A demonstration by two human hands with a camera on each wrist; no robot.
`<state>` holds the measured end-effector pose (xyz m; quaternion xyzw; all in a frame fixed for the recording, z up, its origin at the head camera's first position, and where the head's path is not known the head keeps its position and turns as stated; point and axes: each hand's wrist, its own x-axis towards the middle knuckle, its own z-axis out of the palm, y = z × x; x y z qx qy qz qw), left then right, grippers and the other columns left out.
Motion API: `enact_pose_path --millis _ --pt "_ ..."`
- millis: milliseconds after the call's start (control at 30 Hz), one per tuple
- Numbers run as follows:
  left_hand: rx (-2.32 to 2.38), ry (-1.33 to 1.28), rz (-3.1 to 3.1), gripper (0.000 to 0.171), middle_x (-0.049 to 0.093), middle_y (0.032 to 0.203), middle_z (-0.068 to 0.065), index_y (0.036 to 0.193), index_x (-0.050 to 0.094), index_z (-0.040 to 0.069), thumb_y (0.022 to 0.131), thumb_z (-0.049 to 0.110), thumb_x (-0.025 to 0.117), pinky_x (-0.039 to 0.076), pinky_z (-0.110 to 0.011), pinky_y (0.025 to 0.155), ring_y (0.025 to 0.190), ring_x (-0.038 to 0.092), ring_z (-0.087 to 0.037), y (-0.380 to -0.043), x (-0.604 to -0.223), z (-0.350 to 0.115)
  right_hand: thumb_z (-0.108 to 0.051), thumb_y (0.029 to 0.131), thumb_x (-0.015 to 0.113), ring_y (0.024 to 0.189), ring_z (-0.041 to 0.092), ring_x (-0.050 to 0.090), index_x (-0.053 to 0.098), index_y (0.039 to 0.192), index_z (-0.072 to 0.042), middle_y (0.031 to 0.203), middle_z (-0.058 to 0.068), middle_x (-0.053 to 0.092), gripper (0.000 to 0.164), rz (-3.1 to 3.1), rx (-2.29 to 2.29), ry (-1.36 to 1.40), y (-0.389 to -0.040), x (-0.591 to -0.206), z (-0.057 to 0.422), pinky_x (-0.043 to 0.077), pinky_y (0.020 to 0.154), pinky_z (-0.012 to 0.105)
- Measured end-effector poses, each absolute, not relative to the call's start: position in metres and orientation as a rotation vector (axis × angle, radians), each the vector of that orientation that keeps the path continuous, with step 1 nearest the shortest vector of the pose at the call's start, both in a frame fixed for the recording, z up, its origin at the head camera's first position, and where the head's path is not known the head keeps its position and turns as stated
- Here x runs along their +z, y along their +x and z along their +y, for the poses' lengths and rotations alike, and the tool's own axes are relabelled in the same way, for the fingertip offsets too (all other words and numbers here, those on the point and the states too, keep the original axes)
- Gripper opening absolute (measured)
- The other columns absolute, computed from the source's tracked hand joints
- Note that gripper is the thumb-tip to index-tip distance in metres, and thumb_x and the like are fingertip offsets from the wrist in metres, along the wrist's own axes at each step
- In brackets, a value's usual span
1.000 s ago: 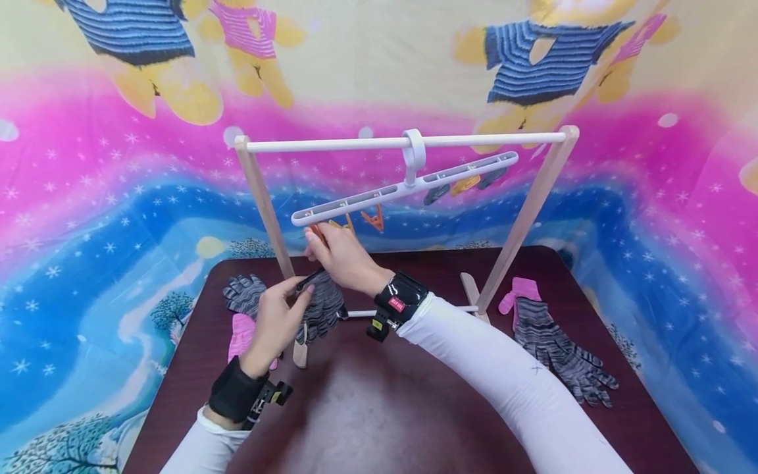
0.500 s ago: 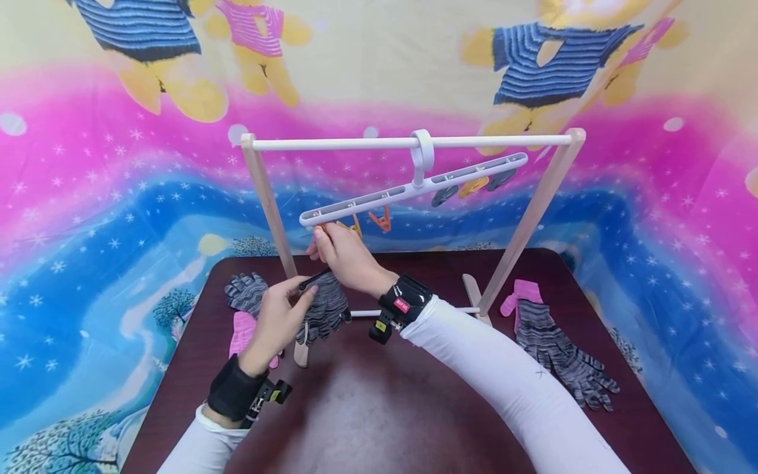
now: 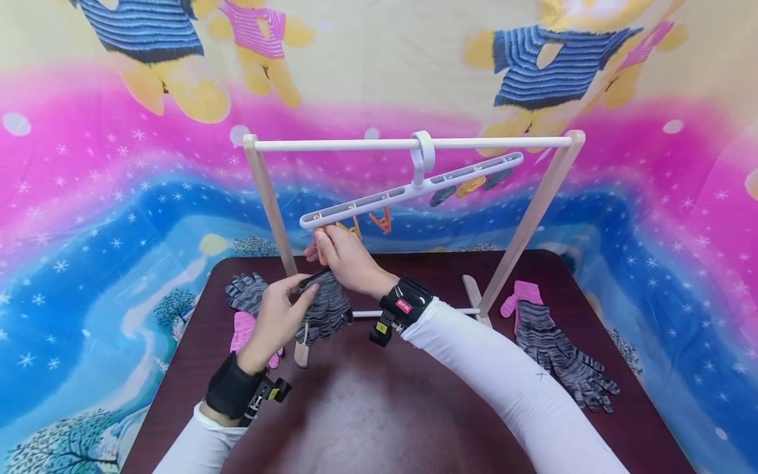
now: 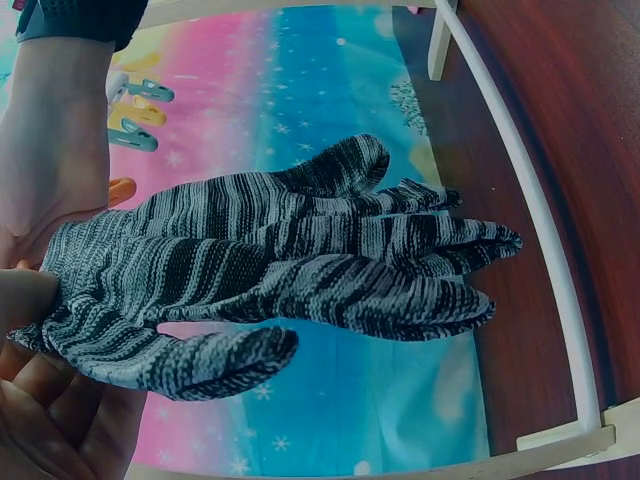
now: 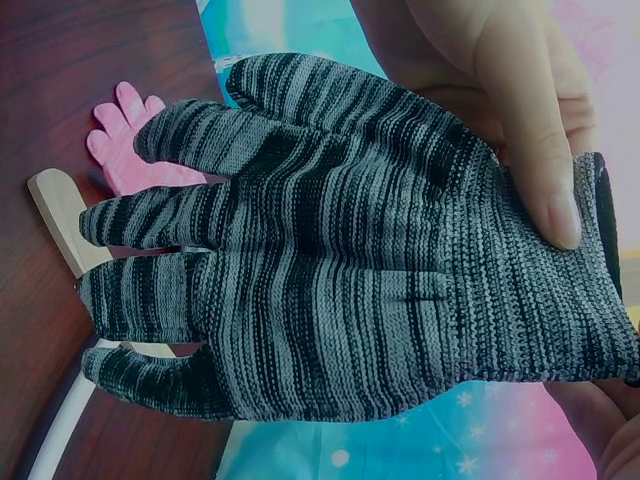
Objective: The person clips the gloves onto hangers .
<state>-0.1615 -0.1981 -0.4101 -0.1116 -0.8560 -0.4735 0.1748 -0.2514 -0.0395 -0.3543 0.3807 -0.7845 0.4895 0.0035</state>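
Note:
A black-and-grey striped knit glove [image 3: 327,308] hangs fingers down below both hands. My left hand [image 3: 282,313] pinches its cuff between thumb and fingers; the left wrist view shows the same glove [image 4: 230,260] spread sideways. Above it, my right hand [image 3: 354,262] grips an orange clothespin [image 3: 322,253] under the left end of the white hanger [image 3: 355,207]. The clothespin's lower end sits right at the cuff and is partly hidden by the fingers. In the right wrist view, a thumb presses on the cuff of the glove [image 5: 330,240].
The hanger tilts, hooked on the white rail [image 3: 497,141] of a wooden stand [image 3: 529,227]. More clothespins, including a yellow one [image 3: 472,186] and an orange one [image 3: 381,220], hang from it. Striped gloves [image 3: 556,352] and pink gloves [image 3: 241,330] lie on the dark table [image 3: 379,408].
Both hands keep their hold on the glove and clothespin. The hanger's left end has dipped slightly, and more of the orange clothespin shows beside the right thumb. The head view has shifted a little.

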Motion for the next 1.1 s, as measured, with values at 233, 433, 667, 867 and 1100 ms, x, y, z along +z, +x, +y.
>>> enact_pose_path --millis 233,433,667,867,1100 --pt "-1.37 -0.338 -2.409 0.015 0.046 0.062 0.002 0.108 0.075 0.005 0.098 0.01 0.065 0.036 -0.023 0.053 0.054 0.042 -0.008 -0.161 -0.408 -0.197 -0.021 0.112 0.032 0.096 0.019 0.075 0.049 0.083 -0.006 0.092 0.015 0.069 0.037 -2.457 1.548 1.215 -0.251 -0.354 -0.039 0.057 0.088 0.024" --pt "-1.399 -0.355 -2.388 0.014 0.044 0.061 0.002 0.107 0.075 0.005 0.098 0.01 0.065 0.035 -0.023 0.052 0.053 0.04 -0.006 -0.162 -0.407 -0.197 -0.02 0.112 0.032 0.096 0.018 0.074 0.049 0.082 -0.006 0.1 0.012 0.071 0.037 -2.454 1.574 1.238 -0.25 -0.355 -0.038 0.057 0.091 0.024" --pt "-1.44 -0.357 -2.362 0.014 0.042 0.059 0.003 0.106 0.075 0.006 0.098 0.01 0.065 0.033 -0.022 0.05 0.05 0.039 -0.005 -0.163 -0.408 -0.197 -0.019 0.112 0.032 0.099 0.019 0.074 0.049 0.083 -0.006 0.1 0.013 0.072 0.036 -2.442 1.576 1.278 -0.249 -0.356 -0.038 0.056 0.093 0.025" --pt "-1.524 -0.349 -2.356 0.015 0.038 0.058 0.003 0.105 0.072 -0.005 0.098 0.0 0.06 0.03 -0.021 0.049 0.05 0.034 -0.002 -0.151 -0.386 -0.189 -0.017 0.112 0.03 0.101 0.02 0.074 0.048 0.083 -0.005 0.1 0.013 0.072 0.035 -2.427 1.589 1.324 -0.249 -0.357 -0.039 0.056 0.093 0.024" --pt "-1.54 -0.354 -2.364 0.016 0.037 0.059 0.004 0.106 0.071 -0.007 0.099 0.0 0.059 0.031 -0.021 0.05 0.05 0.035 -0.002 -0.145 -0.372 -0.186 -0.019 0.112 0.03 0.101 0.019 0.075 0.048 0.084 -0.006 0.103 0.013 0.073 0.036 -2.435 1.607 1.333 -0.249 -0.358 -0.038 0.056 0.093 0.024"
